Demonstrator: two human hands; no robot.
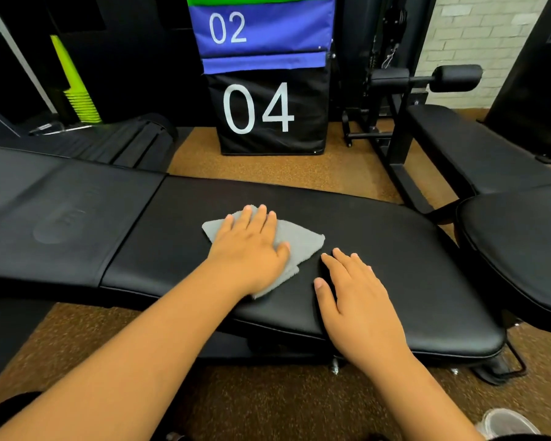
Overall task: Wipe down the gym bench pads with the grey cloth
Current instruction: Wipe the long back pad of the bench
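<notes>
A black gym bench runs across the view, with a seat pad [395, 249] on the right and a longer back pad [61, 218] on the left. A folded grey cloth [303, 240] lies flat on the seat pad. My left hand [252, 246] presses on the cloth with straight, spread fingers and covers its middle. Just right of the cloth, my right hand [360, 297] rests flat on the bare seat pad with its fingers extended. Neither hand grips anything.
A second black bench [522, 249] stands close on the right, with a roller pad [455, 78] and a black frame behind it. Stacked soft boxes numbered 02 and 04 [268, 113] stand behind the bench. Stacked lime cones [77, 93] stand at the back left. A shoe [506, 423] shows at the bottom right.
</notes>
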